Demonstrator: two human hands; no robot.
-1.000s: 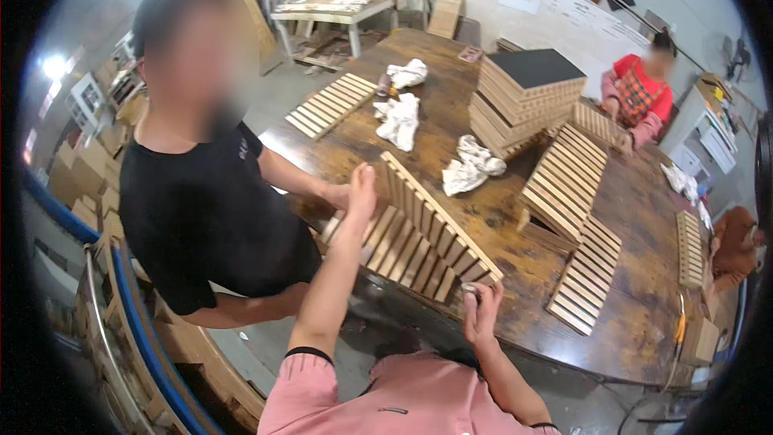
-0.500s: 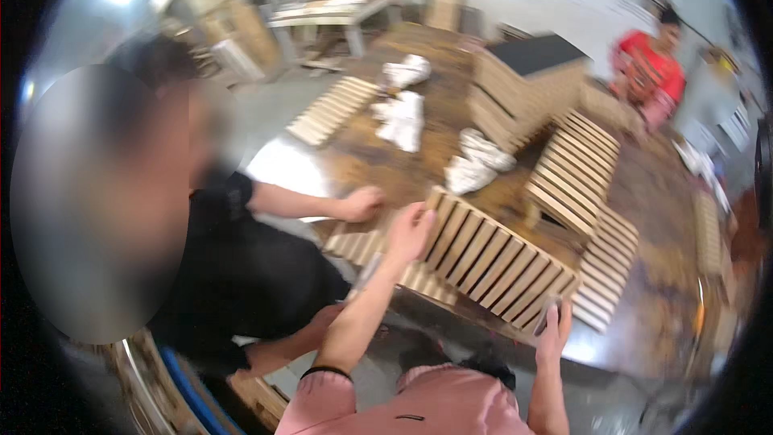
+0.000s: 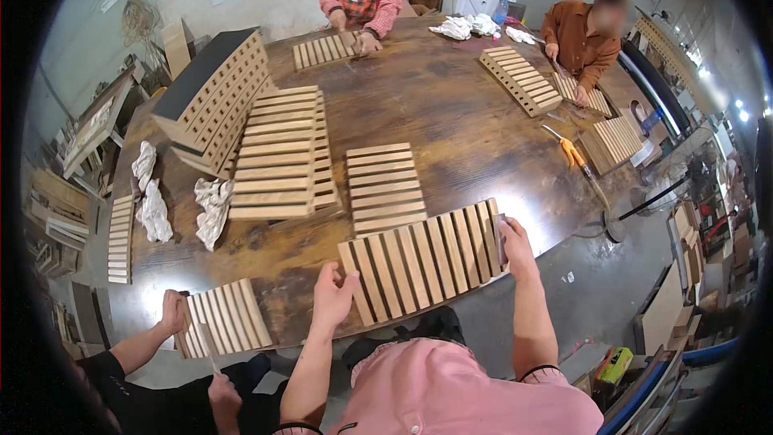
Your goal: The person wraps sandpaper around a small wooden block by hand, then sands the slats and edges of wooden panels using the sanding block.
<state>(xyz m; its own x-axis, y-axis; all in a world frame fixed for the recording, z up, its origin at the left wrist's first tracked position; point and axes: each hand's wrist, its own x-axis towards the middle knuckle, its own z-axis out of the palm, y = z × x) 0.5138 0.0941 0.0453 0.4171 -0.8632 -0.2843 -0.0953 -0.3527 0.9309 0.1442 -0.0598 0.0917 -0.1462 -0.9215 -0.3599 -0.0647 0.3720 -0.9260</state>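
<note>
A slatted wooden panel (image 3: 420,259) lies slanted across the near edge of the table, in front of me. My left hand (image 3: 334,294) is at its left end, thumb and fingers closed on the edge. At the right end, my right hand (image 3: 519,250) holds a thin dark pad (image 3: 501,240), perhaps a sanding pad, against the panel's end face. My right fingers are partly hidden behind the pad. Just beyond the panel rests a smaller slatted piece (image 3: 386,185).
Slatted panels (image 3: 274,153) are stacked left of centre, beside a tall dark-topped stack (image 3: 217,101). White cloths (image 3: 213,211) lie nearby. A co-worker's hand (image 3: 173,312) holds another panel (image 3: 229,318) at lower left. An orange-handled tool (image 3: 573,153) lies right; two people work across the brown table (image 3: 451,145).
My view has swung to the right and steadied. The panel, which sloped down to the right, now rises to the right. Both my hands stay at its ends.
</note>
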